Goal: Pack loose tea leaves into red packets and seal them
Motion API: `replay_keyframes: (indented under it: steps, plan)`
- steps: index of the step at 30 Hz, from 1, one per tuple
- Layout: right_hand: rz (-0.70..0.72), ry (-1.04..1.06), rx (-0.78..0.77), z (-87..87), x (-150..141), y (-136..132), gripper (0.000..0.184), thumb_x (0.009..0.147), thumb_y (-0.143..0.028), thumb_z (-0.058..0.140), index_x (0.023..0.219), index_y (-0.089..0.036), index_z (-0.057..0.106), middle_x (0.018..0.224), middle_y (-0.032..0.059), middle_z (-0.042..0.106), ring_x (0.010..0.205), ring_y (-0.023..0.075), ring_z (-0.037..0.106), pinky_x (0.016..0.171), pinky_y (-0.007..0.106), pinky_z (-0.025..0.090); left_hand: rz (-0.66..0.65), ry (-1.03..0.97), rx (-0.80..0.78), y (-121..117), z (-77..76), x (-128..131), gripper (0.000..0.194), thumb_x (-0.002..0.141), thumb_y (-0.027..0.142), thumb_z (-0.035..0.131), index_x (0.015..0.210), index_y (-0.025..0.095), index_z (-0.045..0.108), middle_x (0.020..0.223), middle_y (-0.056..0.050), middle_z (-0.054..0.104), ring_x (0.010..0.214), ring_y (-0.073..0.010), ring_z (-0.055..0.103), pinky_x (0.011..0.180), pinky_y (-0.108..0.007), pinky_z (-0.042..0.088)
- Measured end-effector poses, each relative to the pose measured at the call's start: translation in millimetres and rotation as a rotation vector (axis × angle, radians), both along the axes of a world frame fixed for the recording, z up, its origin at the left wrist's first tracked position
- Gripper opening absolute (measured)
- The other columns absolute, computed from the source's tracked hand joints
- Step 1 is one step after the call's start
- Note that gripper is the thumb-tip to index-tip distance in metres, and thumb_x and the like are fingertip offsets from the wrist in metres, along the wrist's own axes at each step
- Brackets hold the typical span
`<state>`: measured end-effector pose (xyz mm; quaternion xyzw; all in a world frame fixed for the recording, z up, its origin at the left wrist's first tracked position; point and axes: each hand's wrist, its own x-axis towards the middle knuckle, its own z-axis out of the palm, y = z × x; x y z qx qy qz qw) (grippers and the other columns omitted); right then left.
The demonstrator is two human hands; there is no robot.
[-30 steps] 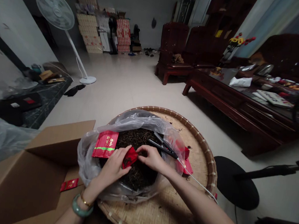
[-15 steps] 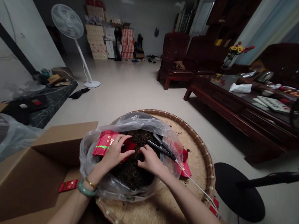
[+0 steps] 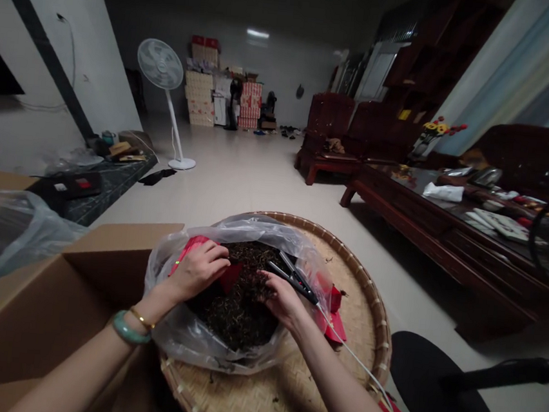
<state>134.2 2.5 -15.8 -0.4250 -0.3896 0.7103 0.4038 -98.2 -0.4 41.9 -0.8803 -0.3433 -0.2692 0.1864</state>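
Observation:
On the left of the plastic bag, my left hand [image 3: 200, 267] grips a red foil packet [image 3: 233, 276] at its mouth. The packet's red body shows behind and below the fingers. My right hand [image 3: 281, 297] is down among the dark dried tea leaves [image 3: 239, 319], its fingers curled round a loose clump of them. The leaves lie in a clear plastic bag [image 3: 167, 315] with its rim folded outward. A black hair straightener [image 3: 294, 281] with a white cord rests across the right side of the bag, its jaws apart, just above my right hand.
Under the bag is a round woven bamboo tray [image 3: 335, 380], with red packets [image 3: 335, 325] on its right. An open cardboard box [image 3: 41, 313] stands to the left. A black round stand base [image 3: 441, 390] is on the right, and a white fan [image 3: 179, 112] stands farther off.
The view has tilted up and shifted left. My left hand has turned and closed over the packet's top edge. My right hand has turned palm up with tea leaves at its fingers.

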Motion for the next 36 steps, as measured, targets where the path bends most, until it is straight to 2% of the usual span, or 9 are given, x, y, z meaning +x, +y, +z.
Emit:
replay_keyframes:
  steps: [4, 10, 14, 21, 24, 27, 31, 34, 36]
  plan:
    - [-0.006, 0.217, -0.111, 6.8, 0.0, -7.8, 0.021, 0.071, -0.028, 0.056, 0.09, -0.021, 0.062, 0.088, 0.0029, 0.064, 0.082, 0.0151, 0.061, 0.076, 0.031, 0.053, -0.089, 0.033, -0.077, -1.9, 2.8, 2.5, 0.019, 0.09, 0.019, 0.047, 0.085, 0.019, 0.065, 0.085, -0.006, 0.067, 0.081, -0.0178, 0.055, 0.072, -0.031, 0.05]
    - [0.025, 0.118, 0.029, 12.5, -1.9, -2.8, 0.052, 0.054, -0.019, 0.078, 0.102, -0.02, 0.058, 0.081, -0.0018, 0.064, 0.065, 0.0121, 0.064, 0.062, 0.025, 0.052, -0.025, 0.03, -0.094, 3.9, 3.6, -2.3, 0.023, 0.093, 0.027, 0.043, 0.089, 0.02, 0.065, 0.085, -0.005, 0.066, 0.077, -0.016, 0.057, 0.068, -0.029, 0.048]
    - [0.034, 0.101, -0.027, 16.1, -0.5, 6.8, 0.042, 0.063, -0.03, 0.075, 0.1, -0.02, 0.056, 0.081, 0.0001, 0.067, 0.064, 0.0139, 0.066, 0.058, 0.025, 0.05, 0.018, 0.012, -0.096, 7.8, 5.2, -3.9, 0.025, 0.094, 0.027, 0.041, 0.09, 0.018, 0.064, 0.079, -0.005, 0.062, 0.072, -0.0151, 0.057, 0.065, -0.027, 0.048]
    - [0.019, 0.29, -0.197, 22.7, 14.2, 8.0, 0.019, 0.075, -0.028, 0.061, 0.092, -0.02, 0.058, 0.083, 0.0029, 0.07, 0.083, 0.0174, 0.068, 0.076, 0.03, 0.05, -0.038, -0.027, -0.254, 2.2, 4.0, 5.8, 0.017, 0.092, 0.022, 0.044, 0.093, 0.017, 0.06, 0.087, -0.006, 0.062, 0.08, -0.0173, 0.057, 0.071, -0.031, 0.049]
    - [0.01, 0.185, -0.115, 25.3, 16.5, 6.5, 0.027, 0.071, -0.028, 0.064, 0.097, -0.021, 0.057, 0.086, 0.0023, 0.069, 0.082, 0.0174, 0.067, 0.077, 0.031, 0.049, -0.084, -0.003, -0.288, -0.4, 4.0, 12.0, 0.017, 0.092, 0.023, 0.045, 0.091, 0.02, 0.062, 0.09, -0.005, 0.062, 0.081, -0.0172, 0.056, 0.071, -0.031, 0.048]
    - [-0.002, -0.047, 0.106, 28.1, 15.6, 7.3, 0.035, 0.065, -0.027, 0.069, 0.098, -0.022, 0.06, 0.093, 0.0008, 0.066, 0.082, 0.0163, 0.064, 0.081, 0.032, 0.047, -0.106, 0.015, -0.29, -0.6, 2.8, 17.4, 0.018, 0.093, 0.025, 0.044, 0.092, 0.021, 0.062, 0.097, -0.005, 0.062, 0.084, -0.0167, 0.056, 0.072, -0.03, 0.048]
    - [0.006, -0.366, 0.376, 32.7, 15.0, 8.6, 0.029, 0.065, -0.026, 0.068, 0.093, -0.02, 0.066, 0.094, 0.0001, 0.065, 0.091, 0.0182, 0.058, 0.089, 0.033, 0.041, -0.12, 0.003, -0.316, 0.8, -0.1, 21.5, 0.021, 0.094, 0.022, 0.04, 0.092, 0.018, 0.06, 0.092, -0.006, 0.061, 0.082, -0.0164, 0.055, 0.068, -0.029, 0.047]
    - [-0.042, -0.354, 0.379, 33.9, 13.7, 8.7, 0.027, 0.063, -0.027, 0.07, 0.09, -0.021, 0.068, 0.093, -0.0007, 0.066, 0.094, 0.0199, 0.057, 0.09, 0.033, 0.04, -0.126, 0.011, -0.341, 0.5, 0.1, 22.8, 0.023, 0.095, 0.022, 0.038, 0.09, 0.016, 0.06, 0.088, -0.007, 0.06, 0.079, -0.0166, 0.054, 0.067, -0.029, 0.047]
    - [-0.07, -0.212, 0.279, 33.6, 11.7, 8.7, 0.03, 0.061, -0.027, 0.073, 0.089, -0.021, 0.067, 0.089, -0.0006, 0.067, 0.09, 0.0192, 0.059, 0.086, 0.033, 0.041, -0.119, 0.037, -0.355, -0.2, 1.0, 23.4, 0.025, 0.095, 0.022, 0.037, 0.089, 0.016, 0.06, 0.087, -0.007, 0.059, 0.079, -0.0167, 0.054, 0.067, -0.029, 0.047]
